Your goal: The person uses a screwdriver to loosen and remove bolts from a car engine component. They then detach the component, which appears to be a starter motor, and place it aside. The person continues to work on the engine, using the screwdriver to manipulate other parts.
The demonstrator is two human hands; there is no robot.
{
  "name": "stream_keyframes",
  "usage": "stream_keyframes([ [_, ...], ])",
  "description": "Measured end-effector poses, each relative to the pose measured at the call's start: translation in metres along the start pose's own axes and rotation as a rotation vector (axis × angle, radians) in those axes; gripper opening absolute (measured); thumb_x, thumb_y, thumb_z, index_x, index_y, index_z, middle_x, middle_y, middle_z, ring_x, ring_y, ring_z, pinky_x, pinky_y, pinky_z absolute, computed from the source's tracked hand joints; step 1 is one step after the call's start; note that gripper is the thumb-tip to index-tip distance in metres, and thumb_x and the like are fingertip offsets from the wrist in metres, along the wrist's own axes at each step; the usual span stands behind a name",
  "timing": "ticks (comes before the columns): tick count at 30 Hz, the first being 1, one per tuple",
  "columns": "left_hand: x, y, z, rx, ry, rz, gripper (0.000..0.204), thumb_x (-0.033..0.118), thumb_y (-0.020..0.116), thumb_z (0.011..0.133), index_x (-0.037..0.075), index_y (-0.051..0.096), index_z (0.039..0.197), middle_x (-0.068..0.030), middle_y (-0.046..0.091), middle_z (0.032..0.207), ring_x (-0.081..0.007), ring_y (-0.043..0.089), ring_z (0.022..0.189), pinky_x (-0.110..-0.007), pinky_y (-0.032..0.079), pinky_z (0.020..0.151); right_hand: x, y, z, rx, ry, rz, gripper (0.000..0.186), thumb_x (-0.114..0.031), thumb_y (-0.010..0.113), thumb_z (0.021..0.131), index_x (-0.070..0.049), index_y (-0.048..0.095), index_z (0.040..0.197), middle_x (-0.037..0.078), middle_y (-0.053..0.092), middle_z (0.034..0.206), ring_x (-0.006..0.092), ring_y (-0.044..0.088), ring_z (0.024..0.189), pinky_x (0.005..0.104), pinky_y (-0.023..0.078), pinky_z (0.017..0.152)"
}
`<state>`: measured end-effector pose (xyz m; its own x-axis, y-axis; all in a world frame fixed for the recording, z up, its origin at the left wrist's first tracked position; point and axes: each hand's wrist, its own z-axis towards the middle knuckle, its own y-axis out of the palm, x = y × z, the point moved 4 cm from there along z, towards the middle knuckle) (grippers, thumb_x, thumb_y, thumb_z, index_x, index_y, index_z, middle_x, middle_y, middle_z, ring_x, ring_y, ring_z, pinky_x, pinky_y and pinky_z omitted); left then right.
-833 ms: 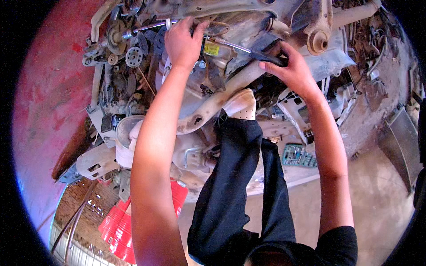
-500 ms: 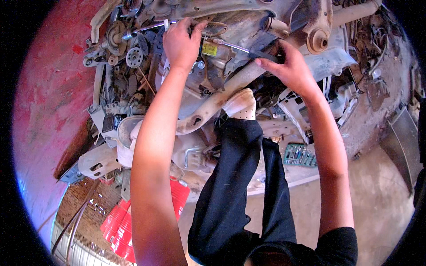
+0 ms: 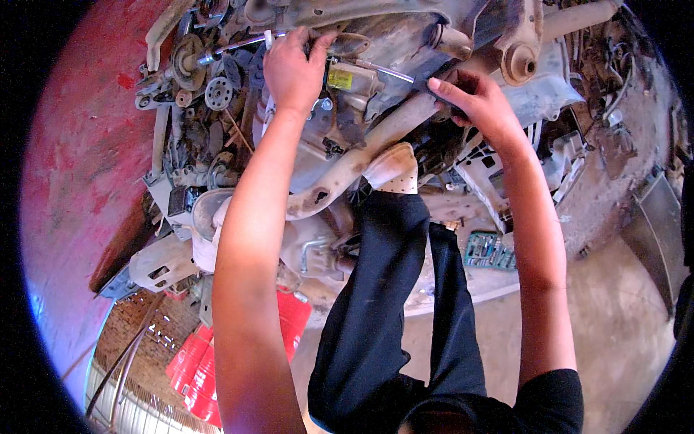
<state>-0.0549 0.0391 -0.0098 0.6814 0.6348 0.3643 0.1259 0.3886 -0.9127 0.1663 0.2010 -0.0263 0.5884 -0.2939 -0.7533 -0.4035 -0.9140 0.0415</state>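
In the upper middle, a socket wrench shows in two stretches. A silver bar runs left from my left hand to a socket against a rusty round part. On the other side, a silver shaft slopes down to a black handle. My left hand is closed over the middle of the wrench, its fingertips partly hidden behind the palm. My right hand grips the black handle, thumb on top and fingers curled under. Just below the shaft sits a metal unit with a yellow label.
A bent exhaust pipe crosses below my hands, my shoe against it. Dirty vehicle parts surround it, with a red panel at left. A green socket set case and red cans lie nearer me.
My right hand has shifted slightly right, with its thumb and fingers curled more tightly round the handle. Less of the handle shows. My left hand has barely moved.
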Motion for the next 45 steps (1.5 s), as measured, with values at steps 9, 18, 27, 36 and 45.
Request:
stream_keyframes([
  [9, 0.008, -0.004, 0.001, -0.008, -0.009, 0.011, 0.042, 0.046, 0.062, 0.080, 0.004, 0.064, 0.083, -0.0157, 0.064, 0.081, -0.0348, 0.060, 0.081, -0.044, 0.045, 0.073, -0.002, -0.004, 0.017, -0.078, 0.079, 0.007, 0.040, -0.042, 0.067, 0.083, -0.003, 0.063, 0.092, 0.003, 0.063, 0.076, 0.0041, 0.047, 0.059, 0.0172, 0.034, 0.049],
  [18, 0.005, -0.001, 0.001, -0.017, -0.006, 0.032, 0.045, 0.049, 0.060, 0.082, 0.005, 0.066, 0.088, -0.0173, 0.063, 0.080, -0.0353, 0.060, 0.080, -0.044, 0.046, 0.073, 0.003, -0.002, 0.023, -0.236, 0.244, 0.123, 0.039, -0.041, 0.067, 0.084, -0.003, 0.061, 0.084, 0.000, 0.054, 0.067, 0.0028, 0.039, 0.049, 0.0171, 0.028, 0.042],
  [27, 0.006, -0.004, 0.000, 0.025, 0.019, 0.009, 0.045, 0.048, 0.060, 0.082, 0.004, 0.065, 0.088, -0.0168, 0.064, 0.082, -0.0359, 0.060, 0.081, -0.044, 0.046, 0.073, 0.005, 0.006, 0.011, -0.133, 0.209, 0.722, 0.048, -0.050, 0.051, 0.090, -0.003, 0.059, 0.096, 0.009, 0.064, 0.075, 0.0106, 0.055, 0.053, 0.0180, 0.045, 0.045],
  [36, 0.009, -0.004, 0.000, 0.019, -0.005, 0.034, 0.048, 0.050, 0.058, 0.082, 0.002, 0.064, 0.086, -0.0183, 0.063, 0.083, -0.0367, 0.060, 0.081, -0.044, 0.046, 0.073, 0.032, -0.002, 0.014, -0.101, 0.209, 0.414, 0.037, -0.044, 0.059, 0.088, -0.008, 0.052, 0.084, -0.002, 0.046, 0.062, 0.0040, 0.032, 0.043, 0.0179, 0.023, 0.037],
  [45, 0.015, -0.010, 0.000, -0.013, -0.015, -0.008, 0.045, 0.047, 0.061, 0.082, 0.003, 0.064, 0.085, -0.0177, 0.064, 0.084, -0.0360, 0.060, 0.082, -0.044, 0.046, 0.072, 0.015, -0.004, 0.006, -0.118, 0.272, 0.363, 0.040, -0.044, 0.069, 0.081, -0.005, 0.061, 0.088, 0.000, 0.057, 0.073, 0.0064, 0.047, 0.056, 0.0179, 0.036, 0.047],
])
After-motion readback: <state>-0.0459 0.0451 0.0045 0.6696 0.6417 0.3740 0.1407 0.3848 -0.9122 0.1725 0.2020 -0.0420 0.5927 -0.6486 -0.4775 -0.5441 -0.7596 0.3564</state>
